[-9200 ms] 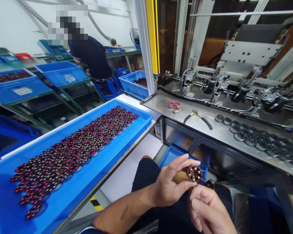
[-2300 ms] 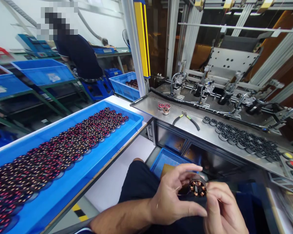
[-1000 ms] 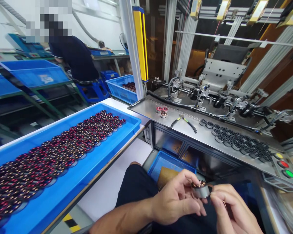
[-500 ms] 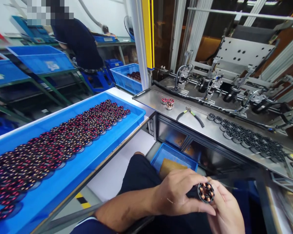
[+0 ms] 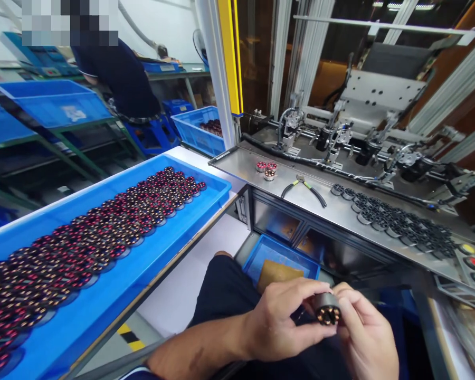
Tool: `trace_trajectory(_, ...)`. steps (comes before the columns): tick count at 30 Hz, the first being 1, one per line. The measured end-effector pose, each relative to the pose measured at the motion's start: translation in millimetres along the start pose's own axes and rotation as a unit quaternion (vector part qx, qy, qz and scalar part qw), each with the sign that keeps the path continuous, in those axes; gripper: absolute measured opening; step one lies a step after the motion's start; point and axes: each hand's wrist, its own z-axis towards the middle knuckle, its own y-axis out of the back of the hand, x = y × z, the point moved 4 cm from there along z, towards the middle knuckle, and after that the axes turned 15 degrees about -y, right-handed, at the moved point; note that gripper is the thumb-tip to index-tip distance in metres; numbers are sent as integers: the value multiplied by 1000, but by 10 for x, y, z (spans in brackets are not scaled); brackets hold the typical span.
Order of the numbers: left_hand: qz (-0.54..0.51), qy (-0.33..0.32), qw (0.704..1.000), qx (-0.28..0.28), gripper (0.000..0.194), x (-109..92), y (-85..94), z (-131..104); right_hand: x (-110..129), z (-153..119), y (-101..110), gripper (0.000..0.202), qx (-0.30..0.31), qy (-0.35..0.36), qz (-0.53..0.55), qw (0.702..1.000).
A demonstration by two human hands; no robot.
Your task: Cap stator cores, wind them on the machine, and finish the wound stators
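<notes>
Head view, landmark: pliers (image 5: 301, 184) with black-and-green handles, lying splayed on the metal counter (image 5: 241, 163).
Copper-wound ring: one short cylinder (image 5: 326, 303), held off the counter between two hands, nearer the wearer than the pliers.
Ring's aim: open face with copper coils turned down and toward the wearer; grey outer wall uppermost.
Ring's axis: running through the bore, tilted, its near end low; the body is squat, wider than deep.
Left hand: (image 5: 279, 316) thumb below and fingers above, closed to the ring's width and holding it.
Right hand: (image 5: 368, 332) fingers bent narrow, touching the ring's right side; whether they grip the ring or a wire, cannot tell.
Blue tray: (image 5: 142, 269) left of the pliers, on a white counter (image 5: 186, 154); contents, many wound rings (image 5: 114, 224) with red and copper coils, in close rows.
Loose trio: three wound parts (image 5: 267, 170), two red, one copper, just left of the pliers.
Black rings: a packed group (image 5: 399, 224), right of the pliers.
Low blue bin: (image 5: 251, 258) below the pliers, beneath counter height; a tan piece (image 5: 277, 272) in or over it, partly hidden.
Blue crate: (image 5: 190, 129) beyond and left of the pliers; contents, dark reddish-brown parts (image 5: 211, 127).
</notes>
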Motion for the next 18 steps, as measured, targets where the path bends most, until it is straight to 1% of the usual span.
trace_trajectory(2,-21,5,1000,-11,47,0,-13,-23,122,-14,18,21,-10,84,-92,992)
trace_trajectory(3,-47,10,999,-21,50,14,-21,-37,185,-30,25,18,-12,132,-137,982)
trace_trajectory(5,-154,41,986,-48,63,79,-51,-65,297,-70,39,15,-11,222,-206,953)
trace_trajectory(6,-226,75,969,-66,72,132,-73,-78,343,-91,49,16,-10,262,-229,937)
trace_trajectory(7,-300,122,943,-81,77,193,-103,-91,382,-109,61,19,-8,295,-249,923)
trace_trajectory(8,-374,177,906,-84,75,250,-147,-103,413,-124,70,22,-3,321,-268,909)
trace_trajectory(9,-444,236,862,-65,68,290,-207,-114,438,-137,77,24,4,342,-288,894)
trace_trajectory(10,-502,291,814,-30,61,307,-270,-126,461,-147,82,26,10,359,-308,881)
trace_trajectory(11,-546,335,768,8,59,303,-322,-136,483,-157,86,28,15,373,-325,869)
trace_trajectory(12,-572,365,734,39,59,289,-354,-141,508,-167,88,30,16,384,-335,860)
trace_trajectory(13,-581,383,716,53,58,276,-366,-138,535,-177,92,31,13,392,-336,856)
trace_trajectory(14,-577,391,716,47,56,271,-360,-130,566,-187,97,32,8,398,-328,857)
trace_trajectory(16,-546,389,742,9,50,270,-324,-109,614,-204,104,33,1,398,-302,866)
trace_trajectory(18,-526,377,763,-10,50,257,-305,-98,629,-207,113,32,4,383,-288,878)
